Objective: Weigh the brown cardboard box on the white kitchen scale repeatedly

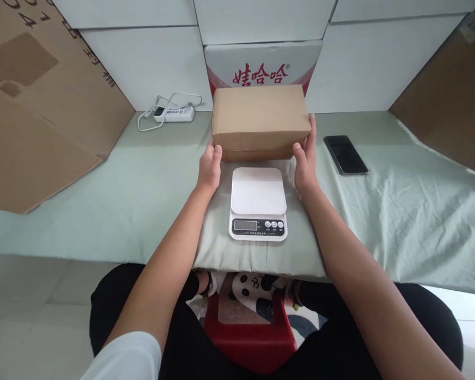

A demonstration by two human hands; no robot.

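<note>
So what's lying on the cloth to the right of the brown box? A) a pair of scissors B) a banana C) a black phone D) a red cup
C: a black phone lies flat on the green cloth, just right of the cardboard box held between the left hand and right hand.

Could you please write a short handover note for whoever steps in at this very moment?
Left hand: grips the left end of the cardboard box.
Right hand: grips the box's right end.
The box is just behind the white kitchen scale; whether it rests on the cloth-covered table or is lifted is unclear.
Done: box taken in both hands.
Left: the scale platform is bare and its display looks blank; nothing is on it yet.
Nearby: a smartphone to the right, a power strip at back left.
</note>
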